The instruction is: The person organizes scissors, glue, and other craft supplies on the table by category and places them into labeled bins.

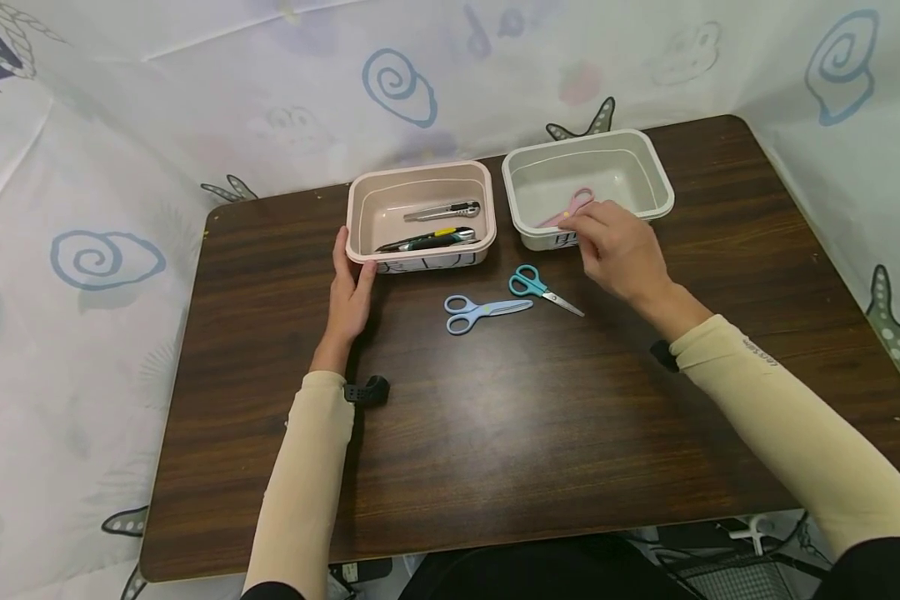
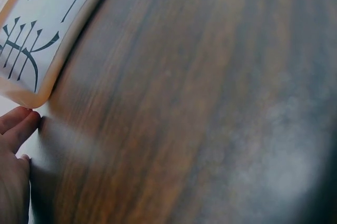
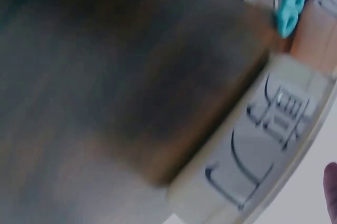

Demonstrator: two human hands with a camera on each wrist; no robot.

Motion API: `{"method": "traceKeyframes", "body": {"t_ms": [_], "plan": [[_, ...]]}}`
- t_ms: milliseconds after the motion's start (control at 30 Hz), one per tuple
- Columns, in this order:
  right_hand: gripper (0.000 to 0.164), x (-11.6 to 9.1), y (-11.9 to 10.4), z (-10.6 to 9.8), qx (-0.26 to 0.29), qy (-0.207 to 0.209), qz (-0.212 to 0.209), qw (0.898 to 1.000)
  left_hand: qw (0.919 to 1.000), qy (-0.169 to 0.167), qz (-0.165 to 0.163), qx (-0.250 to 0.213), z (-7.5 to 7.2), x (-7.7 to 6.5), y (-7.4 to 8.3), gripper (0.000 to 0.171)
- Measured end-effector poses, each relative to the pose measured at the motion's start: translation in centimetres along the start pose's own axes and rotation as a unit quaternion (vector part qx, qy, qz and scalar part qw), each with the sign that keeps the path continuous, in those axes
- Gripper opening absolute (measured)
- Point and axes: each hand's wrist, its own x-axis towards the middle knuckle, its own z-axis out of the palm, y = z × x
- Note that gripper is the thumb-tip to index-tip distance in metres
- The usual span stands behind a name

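My right hand [image 1: 624, 251] pinches a pair of pink scissors [image 1: 576, 203] over the front wall of the pale green bin [image 1: 663, 185]. In the right wrist view only a fingertip [image 3: 330, 187] shows, beside the labelled bin [image 3: 253, 145]. My left hand [image 1: 347, 300] touches the left front corner of a pink bin [image 1: 356, 200] with its fingers fairly straight. The left wrist view also has the left hand [image 2: 13, 155] at the corner of the bin [image 2: 47, 84]. Inside the pink bin lie a utility knife [image 1: 441, 212] and several dark, pen-like tools [image 1: 427, 241].
Blue scissors [image 1: 487, 310] and teal-handled scissors [image 1: 543, 292] lie on the brown table [image 1: 495, 450] in front of the bins. A patterned white curtain [image 1: 307, 100] hangs close behind the table and at its sides.
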Motion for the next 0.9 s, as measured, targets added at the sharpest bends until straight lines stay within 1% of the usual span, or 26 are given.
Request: {"method": "traceKeyframes", "body": {"t_ms": [67, 167, 300, 433, 600, 900], "plan": [[0.024, -0.4, -0.8, 0.7, 0.006, -0.022, -0.01, 1.0, 1.0, 0.0, -0.003, 0.001, 0.0, 0.0, 0.0, 0.066], [0.024, -1.1, -2.1, 1.7, 0.023, -0.085, -0.019, 0.996, 1.0, 0.001, -0.004, 0.002, -0.1, 0.0, -0.1, 0.066], [0.028, -1.8, -3.6, 3.1, 0.044, -0.18, -0.028, 0.982, 1.0, 0.0, -0.002, 0.003, -0.1, -0.1, -0.2, 0.066], [0.032, -2.4, -4.7, 4.3, 0.042, -0.24, -0.039, 0.969, 1.0, 0.0, 0.001, 0.001, -0.1, -0.1, -0.2, 0.065], [0.036, -2.8, -5.6, 5.1, 0.013, -0.279, -0.043, 0.959, 1.0, 0.001, 0.005, -0.003, 0.0, 0.0, -0.1, 0.065], [0.037, -2.8, -6.3, 5.5, -0.038, -0.305, -0.056, 0.95, 1.0, -0.001, 0.009, -0.004, 0.0, 0.0, -0.1, 0.065]]}}
